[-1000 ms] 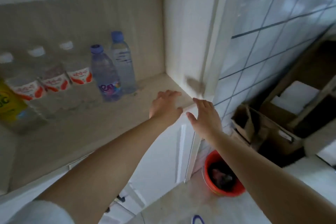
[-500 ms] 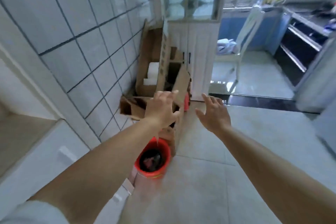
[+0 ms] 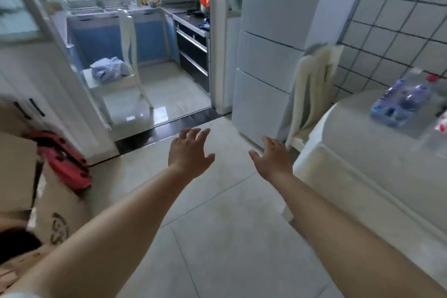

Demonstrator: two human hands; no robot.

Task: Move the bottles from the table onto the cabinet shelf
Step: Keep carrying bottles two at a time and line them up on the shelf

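Observation:
Blurred plastic bottles (image 3: 401, 101) with blue caps and labels lie on the white-covered table (image 3: 362, 152) at the right edge; a red-capped one (image 3: 433, 78) sits behind them. My left hand (image 3: 188, 152) and my right hand (image 3: 273, 157) are stretched out over the tiled floor, fingers spread, holding nothing. Both are well left of the table. The cabinet shelf is out of view.
A white chair (image 3: 312, 94) stands between the table and a white fridge (image 3: 271, 55). Cardboard boxes (image 3: 36, 201) and a red bucket (image 3: 65, 159) are at the left. A doorway ahead opens to a kitchen with another chair (image 3: 121, 75) holding cloth.
The view has swung right, from the cabinet shelf with its bottles, past the tiled wall and boxes, to the doorway and table. Both hands stay empty and outstretched.

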